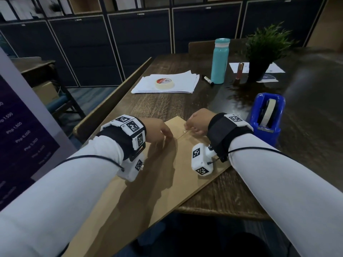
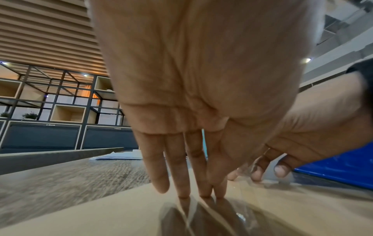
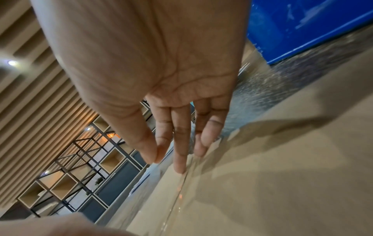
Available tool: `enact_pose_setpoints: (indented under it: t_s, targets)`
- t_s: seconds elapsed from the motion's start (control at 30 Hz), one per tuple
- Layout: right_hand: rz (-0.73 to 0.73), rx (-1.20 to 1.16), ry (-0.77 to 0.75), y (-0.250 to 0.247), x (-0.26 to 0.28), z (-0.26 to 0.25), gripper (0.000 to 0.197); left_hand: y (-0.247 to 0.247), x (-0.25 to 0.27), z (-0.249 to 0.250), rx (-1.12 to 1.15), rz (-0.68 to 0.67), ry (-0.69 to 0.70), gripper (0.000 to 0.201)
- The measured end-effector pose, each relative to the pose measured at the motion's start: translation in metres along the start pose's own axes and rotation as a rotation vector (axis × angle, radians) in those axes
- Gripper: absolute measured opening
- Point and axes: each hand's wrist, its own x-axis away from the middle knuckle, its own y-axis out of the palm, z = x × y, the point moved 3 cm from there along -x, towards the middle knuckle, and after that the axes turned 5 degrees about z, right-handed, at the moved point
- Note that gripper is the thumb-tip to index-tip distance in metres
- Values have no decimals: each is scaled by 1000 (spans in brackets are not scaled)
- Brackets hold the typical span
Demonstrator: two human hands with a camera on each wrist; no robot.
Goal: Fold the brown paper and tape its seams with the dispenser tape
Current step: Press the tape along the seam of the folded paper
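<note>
Both grips flat, fingers apart, on brown paper (image 1: pixel 167 175) — blue dispenser (image 1: pixel 266 117) beside the right.

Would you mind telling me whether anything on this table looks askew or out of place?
Only the brown paper: it lies skewed, its near corner overhanging the table edge. Nothing appears spilled or damaged.

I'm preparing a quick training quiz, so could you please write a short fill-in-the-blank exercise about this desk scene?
1. Both hands press on the folded ____ paper.
2. The tape dispenser beside the right hand is ____ in colour.
3. The loose roll of masking tape lies on a stack of white ____.
4. The left hand touches the paper with ____ fingers.

Missing words: brown; blue; papers; straight
</note>
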Motion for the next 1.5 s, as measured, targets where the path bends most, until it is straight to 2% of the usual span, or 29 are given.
enact_pose_setpoints:
  t_s: [0.07,0.13,0.27,0.53,0.67,0.73,0.87,1.1,1.33,1.5]
  targets:
    - [5,79,-2,0,-2,-3,29,3,-4,-1,-25,-8,4,52]
    - [4,95,0,1,-5,-5,35,4,-7,-2,-53,-6,16,52]
    - [27,130,7,4,-11,-3,24,7,-6,-3,-63,-1,53,53]
    - [13,202,5,2,-17,-2,20,8,1,-6,-1,27,90,54]
    - [-9,205,3,0,-14,-3,25,8,2,-7,22,32,88,53]
    - [-21,216,4,0,-13,-3,18,8,2,-7,26,28,84,53]
    - [-30,258,5,0,-15,-5,28,9,0,-8,30,24,75,53]
    - [-71,318,0,-4,-11,-8,28,8,1,-7,16,16,78,54]
    - [-43,372,11,-1,-13,-10,34,8,1,-8,7,22,71,54]
    - [-36,390,8,2,-12,-10,27,9,0,-8,20,33,64,53]
